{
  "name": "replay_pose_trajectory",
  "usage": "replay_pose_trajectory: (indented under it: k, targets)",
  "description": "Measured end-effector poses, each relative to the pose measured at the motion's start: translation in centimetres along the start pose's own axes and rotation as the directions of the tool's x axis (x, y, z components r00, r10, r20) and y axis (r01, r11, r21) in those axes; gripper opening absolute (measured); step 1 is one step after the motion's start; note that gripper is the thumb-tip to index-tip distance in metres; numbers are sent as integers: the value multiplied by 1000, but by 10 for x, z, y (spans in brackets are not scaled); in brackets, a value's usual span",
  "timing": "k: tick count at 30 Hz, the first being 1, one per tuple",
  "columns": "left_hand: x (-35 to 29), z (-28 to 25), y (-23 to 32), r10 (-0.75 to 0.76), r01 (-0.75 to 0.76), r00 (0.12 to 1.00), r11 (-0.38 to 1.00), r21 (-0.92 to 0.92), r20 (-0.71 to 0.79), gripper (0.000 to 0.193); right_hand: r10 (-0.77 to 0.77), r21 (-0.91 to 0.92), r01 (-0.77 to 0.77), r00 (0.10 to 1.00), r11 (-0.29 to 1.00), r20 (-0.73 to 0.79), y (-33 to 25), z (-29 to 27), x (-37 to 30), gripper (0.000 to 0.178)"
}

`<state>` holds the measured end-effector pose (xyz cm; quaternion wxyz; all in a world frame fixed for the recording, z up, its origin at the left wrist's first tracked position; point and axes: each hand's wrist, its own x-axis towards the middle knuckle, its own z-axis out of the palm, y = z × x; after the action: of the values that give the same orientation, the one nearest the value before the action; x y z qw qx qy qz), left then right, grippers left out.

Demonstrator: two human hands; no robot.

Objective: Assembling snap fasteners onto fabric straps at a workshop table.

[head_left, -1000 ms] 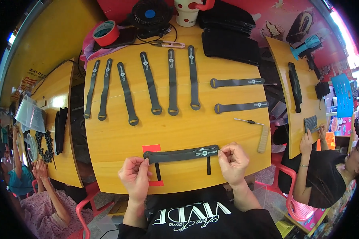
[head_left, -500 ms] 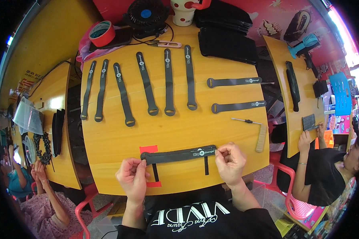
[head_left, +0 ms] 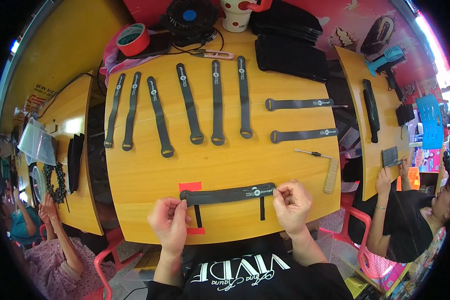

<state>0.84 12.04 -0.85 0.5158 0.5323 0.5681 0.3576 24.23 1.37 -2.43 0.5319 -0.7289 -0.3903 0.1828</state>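
Strap (head_left: 227,194), black and flat, lies crosswise along the near edge of the table (head_left: 150,175), right in front of you, and you hold it at both ends. Your left hand (head_left: 169,222) pinches the left end between thumb and fingertips, fingers curled in tight on it. Your right hand (head_left: 292,200) pinches the right end the same way, close by the small round emblem on the strap. The strap runs nearly straight between your hands, its right end a little farther from you than the left.

Under it, two thin black marks (head_left: 262,209) run toward you on the wood, one near each hand. A red patch (head_left: 190,186) shows just beyond the left end, and a second red patch (head_left: 195,231) sits at the table edge beside your left hand.

Farther out, six more straps (head_left: 189,110) lie side by side, pointing away from you, loop ends nearest you. To their right, two straps (head_left: 297,104) lie crosswise, one behind the other. A small screwdriver (head_left: 312,153) and a pale wooden stick (head_left: 331,174) rest near the right edge, well apart from your right hand.

At the far edge stand a red tape roll (head_left: 133,39), a black fan (head_left: 189,19), a spotted cup (head_left: 236,15) and a stack of black fabric (head_left: 290,47). At your right, another person sits at a side table (head_left: 357,115).
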Motion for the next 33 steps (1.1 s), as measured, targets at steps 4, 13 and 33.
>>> replay_pose_trajectory:
  k: [4, 13, 33]
  targets:
    - [0, 0, -2, 5, -5, 1000, 1000, 8, 16, 7, 1, -4, -1, 1000, 1000, -4, 0, 0, 0, 18]
    - [1, -2, -3, 13, -13, 1000, 1000, -2, 13, 7, 18, -59, -20, 999, 998, -32, -6, 2, 2, 20]
    - [3, 1, 2, 19, -19, 1000, 998, 65, -6, 7, 36, -40, -38, 998, 998, -47, 0, 2, -2, 19]
